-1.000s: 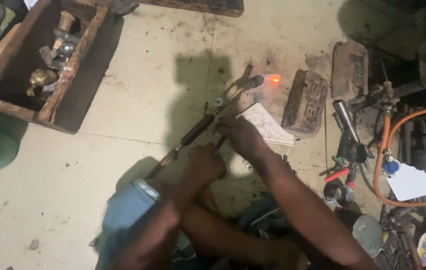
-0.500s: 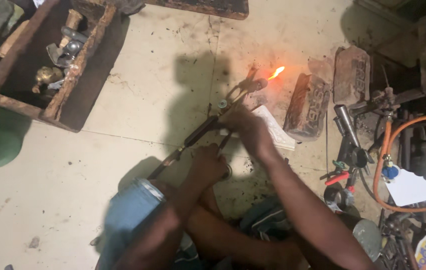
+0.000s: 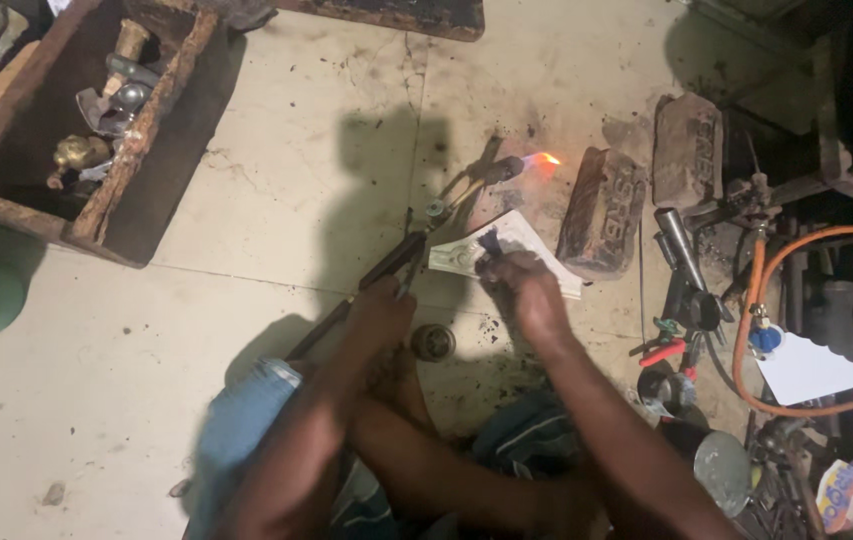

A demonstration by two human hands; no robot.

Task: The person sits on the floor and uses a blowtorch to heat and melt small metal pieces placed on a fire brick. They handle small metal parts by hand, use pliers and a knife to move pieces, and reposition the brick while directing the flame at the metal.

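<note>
The left hand grips a lit torch. The right hand pinches 1 small dark lighter over white paper beside 2 bricks.

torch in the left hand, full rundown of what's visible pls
The gas torch is a long, dark, slim metal tool with a valve fitting partway along and a narrow nozzle. It is lit: a small orange flame burns at the tip, near a brick. It slants up and right, low over the floor. The left hand grips its handle.
</note>
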